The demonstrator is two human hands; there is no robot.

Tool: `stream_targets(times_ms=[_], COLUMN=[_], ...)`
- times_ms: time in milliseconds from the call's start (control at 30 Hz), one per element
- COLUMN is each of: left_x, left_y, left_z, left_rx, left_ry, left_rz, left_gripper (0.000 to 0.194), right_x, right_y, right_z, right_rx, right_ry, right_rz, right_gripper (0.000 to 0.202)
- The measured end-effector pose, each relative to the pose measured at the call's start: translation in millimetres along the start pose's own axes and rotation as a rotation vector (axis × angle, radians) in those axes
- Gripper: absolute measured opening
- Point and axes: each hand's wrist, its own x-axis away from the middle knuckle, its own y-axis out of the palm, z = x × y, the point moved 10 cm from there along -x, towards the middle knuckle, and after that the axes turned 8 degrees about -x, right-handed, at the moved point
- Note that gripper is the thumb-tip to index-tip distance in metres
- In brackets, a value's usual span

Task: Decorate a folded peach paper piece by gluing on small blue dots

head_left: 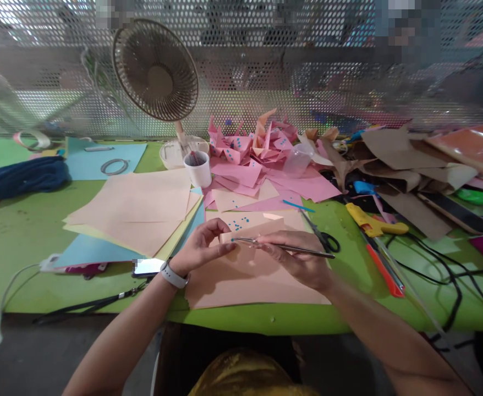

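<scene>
My left hand (208, 243) pinches a small folded piece of peach paper (226, 237) between thumb and fingers. In my right hand (294, 254) is a pair of slim metal tweezers (307, 251), held like a pen. Their tip meets the paper, where a tiny blue dot (232, 240) shows. Several more blue dots (237, 224) lie on the peach paper just beyond my fingers. Under both hands is a large peach sheet (241, 286). Black-handled scissors (328, 240) rest just right of my right hand.
A fan (159, 82) and a white cup (199, 170) stand behind. Folded pink paper shapes (241, 148) are heaped at the back. To the right lie a yellow glue gun (373, 221), a red cutter (384, 269) and black cables (439, 269). Paper sheets (130, 203) and a phone (148, 267) lie left.
</scene>
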Motion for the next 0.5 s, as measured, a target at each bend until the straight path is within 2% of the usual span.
stream_targets(times_ms=[267,500], left_x=[0.6,4.3], left_y=[6.7,15.2], left_z=[-3.8,-17.2], left_rx=[-0.054,-0.032], left_ry=[-0.055,-0.183], left_rz=[-0.082,-0.208], left_gripper=[0.028,0.029], right_x=[-5.3,-3.9], right_y=[2.6,5.4], right_z=[-6.3,-5.0], right_rx=[0.025,-0.025], right_ry=[-0.031,-0.056], right_rz=[-0.092,-0.159], right_gripper=[0.018,0.02])
